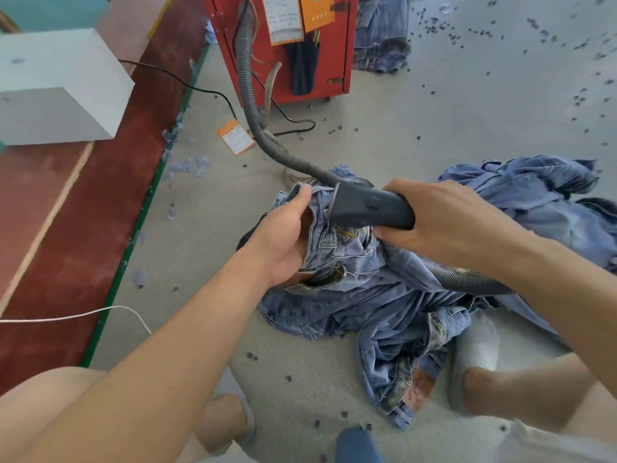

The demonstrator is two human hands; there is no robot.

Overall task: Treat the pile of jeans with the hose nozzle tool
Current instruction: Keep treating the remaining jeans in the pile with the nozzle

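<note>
Left hand (283, 242) had fingers clamped on the bunched jeans (337, 248), lifted off the floor (207, 262) pile to meet the nozzle (370, 207), which right hand (444, 222) gripped with fingers wrapped round, mouth pressed against the denim.

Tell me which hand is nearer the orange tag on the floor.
Left. The left hand grips the jeans just below and right of the orange tag. The right hand holds the nozzle farther right, beyond the left hand.
</note>
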